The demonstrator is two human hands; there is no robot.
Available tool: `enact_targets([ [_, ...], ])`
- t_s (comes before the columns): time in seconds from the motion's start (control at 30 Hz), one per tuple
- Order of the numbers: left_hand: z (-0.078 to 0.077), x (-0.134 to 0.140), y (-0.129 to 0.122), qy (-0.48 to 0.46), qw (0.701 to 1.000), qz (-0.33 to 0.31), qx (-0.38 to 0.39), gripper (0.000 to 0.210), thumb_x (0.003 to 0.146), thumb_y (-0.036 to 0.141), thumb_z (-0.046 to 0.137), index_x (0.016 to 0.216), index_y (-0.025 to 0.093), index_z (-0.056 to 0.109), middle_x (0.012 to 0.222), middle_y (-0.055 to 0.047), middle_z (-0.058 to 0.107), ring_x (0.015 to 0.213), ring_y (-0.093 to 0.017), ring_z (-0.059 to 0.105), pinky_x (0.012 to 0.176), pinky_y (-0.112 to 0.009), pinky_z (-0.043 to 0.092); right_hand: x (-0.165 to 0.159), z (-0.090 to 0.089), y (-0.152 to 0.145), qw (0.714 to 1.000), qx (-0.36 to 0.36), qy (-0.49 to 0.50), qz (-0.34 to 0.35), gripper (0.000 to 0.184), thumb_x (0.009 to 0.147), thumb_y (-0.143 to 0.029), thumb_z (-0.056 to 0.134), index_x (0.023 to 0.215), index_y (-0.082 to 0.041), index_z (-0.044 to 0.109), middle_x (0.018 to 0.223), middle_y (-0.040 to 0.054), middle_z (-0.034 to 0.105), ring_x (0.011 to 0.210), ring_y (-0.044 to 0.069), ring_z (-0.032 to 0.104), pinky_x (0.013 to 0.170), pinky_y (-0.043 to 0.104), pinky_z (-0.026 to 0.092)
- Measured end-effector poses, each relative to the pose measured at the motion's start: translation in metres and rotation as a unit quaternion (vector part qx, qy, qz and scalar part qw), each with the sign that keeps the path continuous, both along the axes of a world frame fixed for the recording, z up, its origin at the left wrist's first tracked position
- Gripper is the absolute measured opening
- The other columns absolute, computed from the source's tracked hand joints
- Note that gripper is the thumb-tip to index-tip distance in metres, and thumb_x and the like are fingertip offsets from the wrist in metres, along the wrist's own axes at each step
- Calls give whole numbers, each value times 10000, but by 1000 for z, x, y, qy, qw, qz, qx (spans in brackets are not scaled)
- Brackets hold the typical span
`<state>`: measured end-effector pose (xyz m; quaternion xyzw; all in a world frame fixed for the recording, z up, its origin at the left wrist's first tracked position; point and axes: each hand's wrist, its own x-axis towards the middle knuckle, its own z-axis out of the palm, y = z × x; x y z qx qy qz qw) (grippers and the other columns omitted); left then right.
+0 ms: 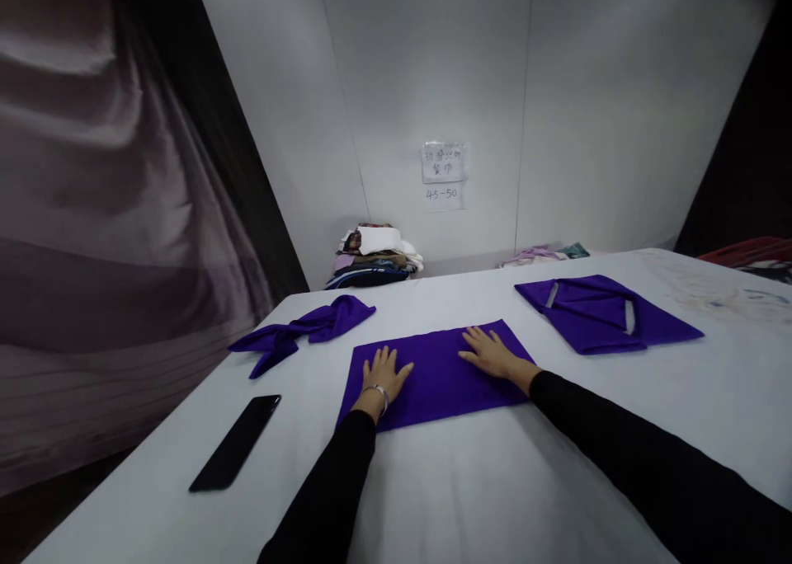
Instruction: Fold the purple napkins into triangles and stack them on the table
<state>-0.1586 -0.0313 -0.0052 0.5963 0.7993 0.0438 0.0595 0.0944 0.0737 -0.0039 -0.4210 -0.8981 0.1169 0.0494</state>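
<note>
A purple cloth napkin [436, 378] lies flat on the table as a rectangle, wider than it is deep. My left hand [382, 376] rests palm down on its left part, fingers spread, a silver bracelet at the wrist. Toward the right end of the same napkin lies my right hand [488, 352], also flat with the fingers apart. Neither hand grips anything. The cloth under both palms is hidden.
On the white table [458, 481], a twisted purple cloth [325, 321] lies at the back left. A black phone [236, 444] is at the left, some folded purple cloth [610, 312] at the right. Stacked clothes [374, 259] stand beyond the far edge, below a wall sign [444, 164].
</note>
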Motion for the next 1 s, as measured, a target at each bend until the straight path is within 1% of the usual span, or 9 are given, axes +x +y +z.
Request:
enact_targets([
  [0.13, -1, 16, 26, 13, 999, -29, 9, 705, 829, 610, 199, 1364, 164, 310, 1469, -91, 217, 1354, -252, 136, 1076, -489, 105, -59, -8, 2, 998, 12, 19, 57, 751, 858, -609, 199, 1385, -78, 271, 1450, 162, 221, 1335, 287, 152, 1055, 496, 120],
  [0.23, -7, 5, 42, 12, 1000, -28, 9, 713, 825, 617, 187, 1370, 171, 298, 1470, -70, 218, 1354, -244, 137, 1080, -481, 106, -71, -17, 14, 997, 18, 25, 73, 732, 855, -616, 194, 1385, -121, 287, 1454, 111, 237, 1334, 271, 166, 1069, 459, 118],
  [0.33, -13, -34, 44, 16, 999, 32, -2, 771, 810, 637, 182, 1379, 125, 269, 1471, -99, 203, 1351, -273, 136, 1069, -515, 123, -41, -24, 42, 1000, 16, -3, 3, 694, 842, -626, 219, 1381, -199, 310, 1458, 45, 239, 1335, 254, 170, 1076, 438, 130],
  [0.43, -17, -74, 37, 29, 994, 101, -11, 779, 806, 643, 164, 1387, 131, 246, 1482, -78, 168, 1359, -255, 106, 1081, -504, 110, 10, -28, 72, 997, 15, -23, -68, 714, 856, -590, 194, 1389, -122, 277, 1461, 102, 211, 1338, 276, 147, 1057, 509, 126],
  [0.57, -20, -92, 29, 38, 992, 118, -9, 776, 807, 640, 169, 1393, 134, 230, 1485, -64, 153, 1362, -250, 85, 1085, -513, 96, 49, -37, 92, 994, 28, -31, -98, 721, 847, -588, 196, 1390, -121, 278, 1466, 96, 196, 1342, 284, 122, 1060, 522, 125],
  [0.7, -16, -90, 28, 22, 993, 113, -9, 769, 810, 631, 175, 1390, 130, 237, 1483, -82, 148, 1362, -263, 78, 1082, -524, 81, 50, -53, 95, 993, 56, -26, -98, 699, 833, -612, 193, 1384, -196, 304, 1458, 58, 229, 1340, 267, 142, 1064, 515, 153],
  [0.83, -3, -81, 28, 7, 993, 117, -8, 782, 813, 627, 158, 1376, 95, 272, 1459, -151, 205, 1342, -309, 153, 1056, -548, 149, 52, -62, 103, 993, 58, -28, -95, 677, 833, -583, 221, 1379, -193, 308, 1457, 62, 236, 1335, 270, 153, 1053, 529, 169],
  [0.9, 3, -63, 22, 2, 995, 101, 0, 802, 811, 637, 139, 1376, 82, 270, 1460, -171, 184, 1338, -326, 154, 1051, -553, 152, 54, -57, 107, 994, 44, -42, -92, 657, 832, -558, 245, 1363, -183, 341, 1453, 83, 244, 1329, 283, 169, 1046, 538, 177],
  [1.0, 4, -17, 6, -7, 1000, 12, 15, 786, 777, 695, 183, 1380, 201, 281, 1486, -39, 157, 1365, -236, 62, 1104, -446, 28, 44, -43, 96, 993, 33, -69, -85, 610, 835, -541, 264, 1318, -203, 420, 1433, 112, 280, 1322, 315, 178, 1024, 587, 163],
])
